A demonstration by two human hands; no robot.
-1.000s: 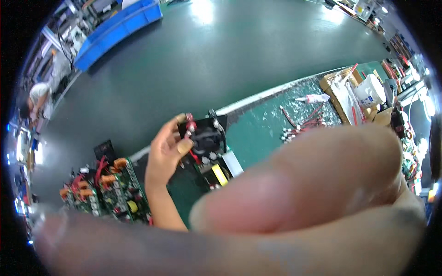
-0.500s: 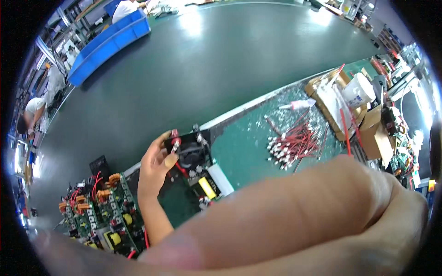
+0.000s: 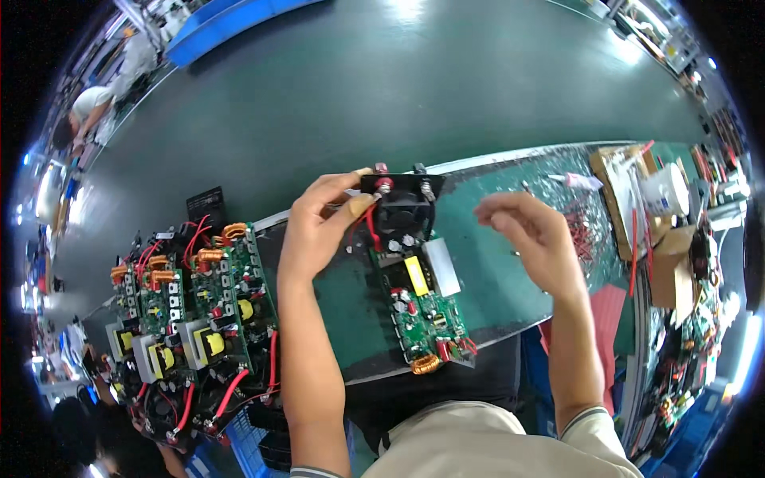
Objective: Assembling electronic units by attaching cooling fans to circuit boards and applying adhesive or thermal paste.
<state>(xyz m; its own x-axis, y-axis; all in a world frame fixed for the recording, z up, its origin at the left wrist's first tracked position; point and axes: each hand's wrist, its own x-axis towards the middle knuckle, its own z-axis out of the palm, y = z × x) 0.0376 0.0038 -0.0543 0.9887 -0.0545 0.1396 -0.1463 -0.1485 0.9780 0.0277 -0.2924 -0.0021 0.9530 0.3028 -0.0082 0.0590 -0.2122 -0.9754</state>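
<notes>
My left hand pinches the left edge of a black end panel by its red binding post. A black binding post stands on the panel's right side. Behind the panel sits a black cooling fan. Red and black wires run from there to a green circuit board, which lies on the table with a yellow transformer, a pale heat sink and a copper coil. My right hand hovers right of the panel, fingers loosely bent and apart, holding nothing visible.
Several similar boards stand upright at the left. On the right lie red wires with white connectors, a nozzled tube, a cardboard tray and a white tub. A blue bin stands far left; a person bends beyond it.
My right hand has come down from close before the camera to beside the panel. The view has shifted, showing the whole board. My left hand still grips the panel.
</notes>
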